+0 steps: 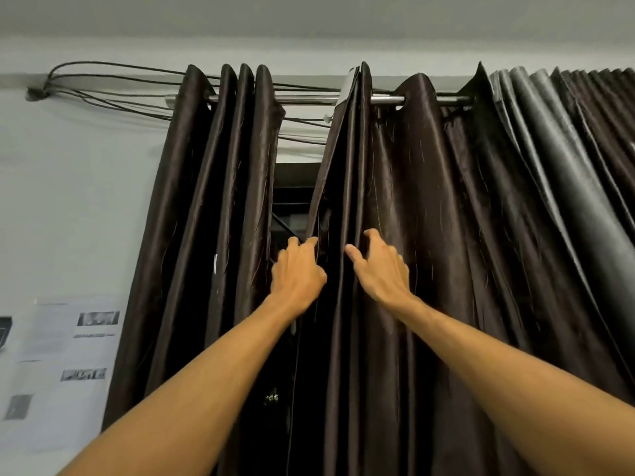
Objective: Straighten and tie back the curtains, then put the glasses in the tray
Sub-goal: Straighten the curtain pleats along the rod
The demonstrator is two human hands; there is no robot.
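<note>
Two dark brown satin curtains hang from a metal rod point(302, 98). The left curtain point(206, 218) is bunched in folds; the right curtain point(429, 218) spreads wider. A narrow gap between them shows a dark window. My left hand point(297, 269) pinches the inner edge of the right curtain at the gap. My right hand point(379, 269) is beside it, its curled fingers gripping a fold of the same curtain. No glasses or tray are in view.
A grey pleated curtain point(563, 166) hangs at the far right on the same rod. Black cables point(120, 84) run along the wall from a hook at upper left. Printed sheets point(65, 355) are stuck on the wall at lower left.
</note>
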